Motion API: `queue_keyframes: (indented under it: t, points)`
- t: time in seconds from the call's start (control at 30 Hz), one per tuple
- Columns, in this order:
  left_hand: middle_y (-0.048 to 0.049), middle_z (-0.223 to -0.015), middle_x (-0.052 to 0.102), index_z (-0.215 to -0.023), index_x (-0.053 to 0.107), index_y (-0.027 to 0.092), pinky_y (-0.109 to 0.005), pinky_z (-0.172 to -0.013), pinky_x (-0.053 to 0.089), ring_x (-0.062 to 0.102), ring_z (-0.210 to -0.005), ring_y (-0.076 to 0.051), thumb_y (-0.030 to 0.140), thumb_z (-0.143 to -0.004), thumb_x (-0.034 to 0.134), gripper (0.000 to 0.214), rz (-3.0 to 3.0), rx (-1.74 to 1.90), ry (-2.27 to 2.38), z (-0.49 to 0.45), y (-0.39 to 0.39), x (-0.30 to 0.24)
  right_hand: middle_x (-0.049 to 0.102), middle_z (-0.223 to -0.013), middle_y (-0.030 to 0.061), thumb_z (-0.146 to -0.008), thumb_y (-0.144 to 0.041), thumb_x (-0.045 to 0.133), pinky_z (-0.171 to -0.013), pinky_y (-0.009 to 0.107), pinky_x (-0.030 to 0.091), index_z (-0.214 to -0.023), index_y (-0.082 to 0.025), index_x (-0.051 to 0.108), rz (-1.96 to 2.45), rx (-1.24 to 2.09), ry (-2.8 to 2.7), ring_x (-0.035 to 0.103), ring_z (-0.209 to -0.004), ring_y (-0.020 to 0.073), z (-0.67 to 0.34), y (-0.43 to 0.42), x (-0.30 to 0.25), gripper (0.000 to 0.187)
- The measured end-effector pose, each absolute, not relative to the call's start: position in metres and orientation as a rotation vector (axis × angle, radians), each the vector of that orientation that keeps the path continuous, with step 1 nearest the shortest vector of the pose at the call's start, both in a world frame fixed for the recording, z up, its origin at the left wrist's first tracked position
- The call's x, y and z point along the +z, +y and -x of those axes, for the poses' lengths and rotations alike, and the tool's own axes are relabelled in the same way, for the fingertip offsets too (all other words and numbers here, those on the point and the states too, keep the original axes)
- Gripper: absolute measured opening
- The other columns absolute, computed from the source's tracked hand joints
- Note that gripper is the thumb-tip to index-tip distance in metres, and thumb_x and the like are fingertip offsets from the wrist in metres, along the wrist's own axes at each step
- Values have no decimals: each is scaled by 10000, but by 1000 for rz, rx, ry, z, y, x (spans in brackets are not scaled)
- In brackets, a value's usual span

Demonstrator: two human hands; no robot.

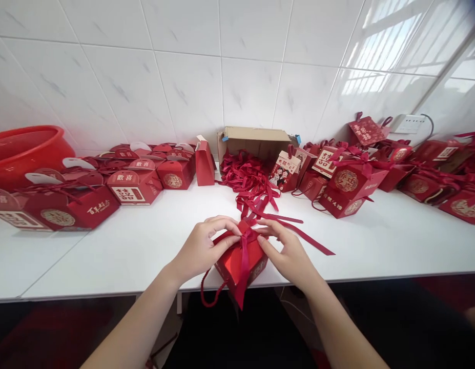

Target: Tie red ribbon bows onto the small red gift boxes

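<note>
A small red gift box (237, 264) sits at the white table's front edge, a red ribbon (245, 256) tied round its top with tails hanging down. My left hand (204, 246) pinches the ribbon's left loop, fingers closed. My right hand (287, 251) pinches the ribbon from the right side, fingers closed. A red cord handle hangs below the box over the table edge.
A heap of loose red ribbons (250, 179) spills from a cardboard box (256, 141) at the back. Several open red boxes (133, 187) line the left; ribbon-tied red boxes (350, 184) crowd the right. A red basin (25, 154) stands far left. White tiled wall behind.
</note>
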State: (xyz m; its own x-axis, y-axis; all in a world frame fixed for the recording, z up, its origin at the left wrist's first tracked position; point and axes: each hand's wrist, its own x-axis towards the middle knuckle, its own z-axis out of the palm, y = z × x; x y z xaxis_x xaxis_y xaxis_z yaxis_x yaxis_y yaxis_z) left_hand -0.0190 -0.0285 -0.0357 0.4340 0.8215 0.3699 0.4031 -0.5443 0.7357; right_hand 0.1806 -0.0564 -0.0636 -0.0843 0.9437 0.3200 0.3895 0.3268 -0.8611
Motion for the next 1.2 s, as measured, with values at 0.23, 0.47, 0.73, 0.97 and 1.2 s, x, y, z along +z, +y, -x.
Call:
queue_keyframes:
  t: [0.23,0.47,0.73,0.97,1.2]
  points:
    - [-45,-980,681,-809,655,217,-297,-837,488,630,-923,-179,211,-842,538,122,-2235,963,1007,23,-29,-35,660,-619,-22,-811,-311,626,-684,321,479,-918,-224,637,1296,488,-1860,625,-626,174,-191,-73,-35,138]
    - [-48,-948,671,-805,640,211,-301,-820,486,618,-893,-179,216,-841,534,112,-2285,950,990,23,-29,-30,667,-1067,43,-861,-263,549,-718,290,503,-1082,-239,611,1053,592,-2116,622,-910,183,-199,-54,-20,231]
    - [-34,-841,637,-840,656,231,-322,-818,458,571,-872,-191,226,-844,545,112,-2491,792,983,31,-24,-16,635,-930,44,-879,-145,488,-727,295,492,-1048,-229,608,837,469,-2275,589,-832,165,-188,-38,-33,224]
    - [-17,-809,667,-903,697,271,-335,-880,392,551,-882,-194,205,-853,529,186,-2647,659,924,31,-19,-9,552,-916,61,-870,-51,397,-674,280,487,-1193,-298,615,748,246,-2475,536,-799,159,-193,-40,-35,460]
    - [4,-844,683,-857,660,262,-381,-916,301,536,-920,-204,186,-870,492,185,-2848,543,980,38,-12,-5,459,-802,26,-876,-115,494,-594,245,428,-1056,-341,703,754,228,-2508,461,-711,145,-191,-41,-36,356]
